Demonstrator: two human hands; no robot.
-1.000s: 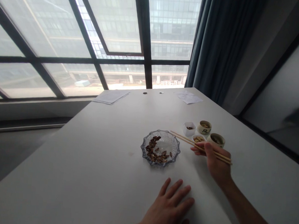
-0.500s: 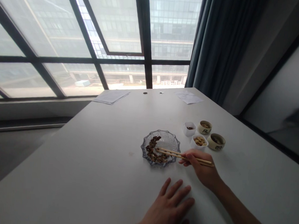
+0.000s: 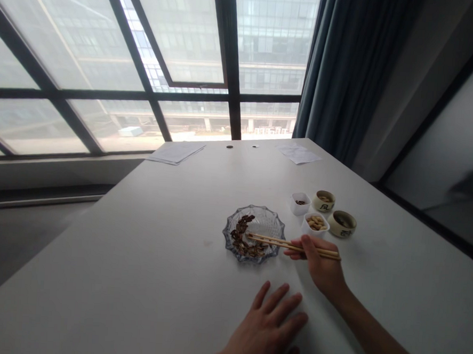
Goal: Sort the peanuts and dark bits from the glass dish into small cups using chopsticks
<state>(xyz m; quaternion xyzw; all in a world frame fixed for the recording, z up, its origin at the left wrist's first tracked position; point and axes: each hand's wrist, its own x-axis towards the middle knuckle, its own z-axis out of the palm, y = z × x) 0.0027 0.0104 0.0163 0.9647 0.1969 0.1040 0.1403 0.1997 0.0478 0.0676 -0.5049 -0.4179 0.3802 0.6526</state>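
My right hand (image 3: 320,265) is closed around a pair of wooden chopsticks (image 3: 292,245). Their tips reach left into a clear glass dish (image 3: 274,222) and rest among several dark brown pieces (image 3: 243,239) lying in it. My left hand (image 3: 267,331) lies flat on the white table (image 3: 135,256) with its fingers spread, holding nothing, just in front of the dish. Right of the dish stand a small white square cup of pale nuts (image 3: 316,223), another white square cup (image 3: 300,203) and two round ceramic cups (image 3: 324,200) (image 3: 342,223).
Papers (image 3: 176,152) lie at the table's far left edge, and another sheet (image 3: 300,154) at the far right. Large windows stand beyond the table. A dark curtain (image 3: 347,71) hangs at the right.
My right hand swung the chopsticks from above the small cups leftward and down into the glass dish, then shifted them slightly there. My left hand has not moved.
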